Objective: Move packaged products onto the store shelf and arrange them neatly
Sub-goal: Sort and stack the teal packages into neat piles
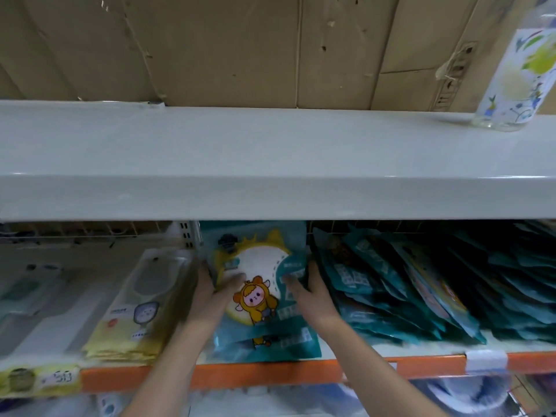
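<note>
A teal packet (258,266) with a yellow cartoon figure stands upright on the lower shelf (270,371), in front of more of the same kind. My left hand (212,291) grips its left edge, thumb across the front. My right hand (310,291) holds its right edge, thumb on the front, fingers hidden behind. To the right, several teal packets (421,290) lean over in a slanted row.
Yellow and clear packets (141,302) fill the shelf to the left. The white upper shelf (270,164) overhangs the packets. A printed clear bottle (517,70) stands on it at the right, with cardboard boxes (210,46) behind. An orange price rail runs along the front.
</note>
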